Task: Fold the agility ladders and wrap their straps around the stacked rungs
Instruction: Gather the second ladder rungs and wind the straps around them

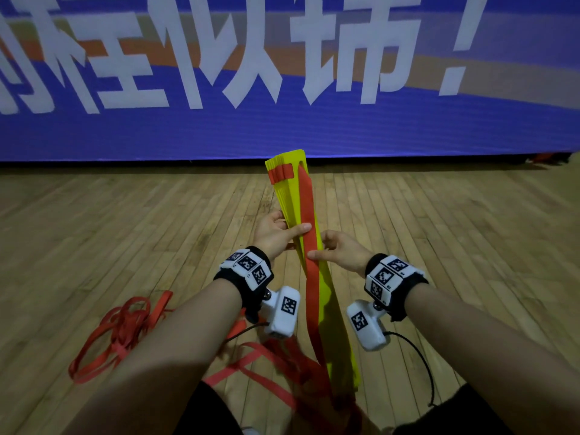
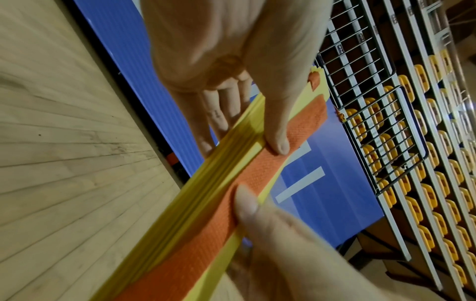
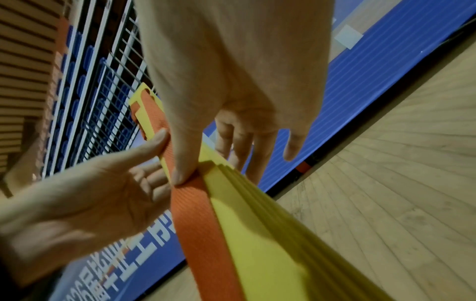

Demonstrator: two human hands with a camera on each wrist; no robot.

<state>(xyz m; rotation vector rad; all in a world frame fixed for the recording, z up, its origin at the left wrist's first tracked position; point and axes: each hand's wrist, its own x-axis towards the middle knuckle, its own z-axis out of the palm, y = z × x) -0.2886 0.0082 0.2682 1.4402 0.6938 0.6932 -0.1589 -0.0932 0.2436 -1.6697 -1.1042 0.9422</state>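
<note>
A stack of yellow rungs point(image 1: 290, 189) is held up in front of me, its far end pointing toward the wall. A red strap point(image 1: 306, 202) runs lengthwise along its top face, and more strap crosses the far end point(image 1: 281, 174). My left hand point(image 1: 282, 230) grips the stack from the left, with the thumb point(image 2: 278, 140) pressing the strap point(image 2: 304, 124) and the fingers point(image 2: 219, 118) underneath. My right hand point(image 1: 332, 249) pinches strap and stack a little nearer to me, thumb point(image 3: 180, 171) on the strap point(image 3: 201, 224) and fingers point(image 3: 239, 142) behind the rungs point(image 3: 257, 234).
Loose red straps point(image 1: 122, 331) lie tangled on the wooden floor point(image 1: 470, 246) at lower left and under my arms. A blue banner wall point(image 1: 282, 130) closes off the floor ahead. Railings and rows of yellow seats point(image 2: 417, 163) rise beyond it.
</note>
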